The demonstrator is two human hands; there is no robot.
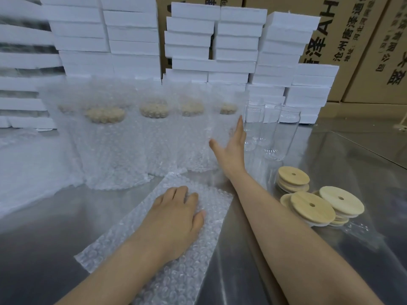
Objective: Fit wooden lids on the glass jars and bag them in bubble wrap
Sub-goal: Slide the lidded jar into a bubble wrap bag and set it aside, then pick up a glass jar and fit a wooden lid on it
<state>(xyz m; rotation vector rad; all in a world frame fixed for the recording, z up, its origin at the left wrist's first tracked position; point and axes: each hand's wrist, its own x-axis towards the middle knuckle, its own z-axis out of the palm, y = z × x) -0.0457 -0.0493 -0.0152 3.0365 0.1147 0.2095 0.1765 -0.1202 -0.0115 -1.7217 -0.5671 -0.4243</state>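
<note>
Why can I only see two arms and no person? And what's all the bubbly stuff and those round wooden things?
The camera sits on the person's head, so you see only their arms, looking down at a shiny metal table. The left hand lies flat on a bubble wrap bag. The right hand reaches out, fingers straight, touching the last wrapped jar in a row of wrapped jars; their tops show through the wrap. Beside it stand bare glass jars without tops. The round wooden things are wooden lids, piled near the right arm. White boxes are stacked behind. Neither hand grips anything.
</note>
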